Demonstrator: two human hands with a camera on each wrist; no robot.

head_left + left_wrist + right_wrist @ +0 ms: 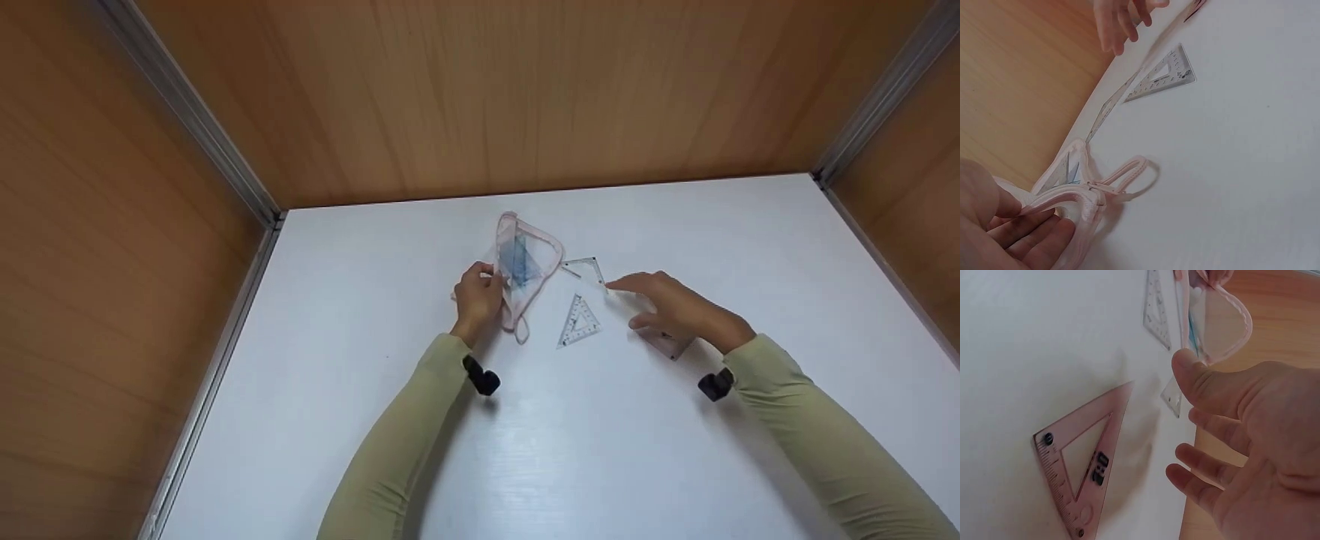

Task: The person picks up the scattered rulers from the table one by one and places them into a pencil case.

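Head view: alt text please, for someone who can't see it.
A person's left hand grips a clear pink-edged zip pouch with something blue inside, on a white table. The right hand, fingers extended, is over a pink set square, with a clear set square between the hands and another clear ruler piece beside the pouch.

a: what's the surface?
b: a white tabletop [375, 420], plain and matte.
a: and around it?
b: wood-grain walls [525, 97] on three sides, with grey metal strips [187, 112] running down the corners and along the left edge.
a: anything lying loose?
b: a small clear set square [578, 323], flat on the tabletop near the middle.
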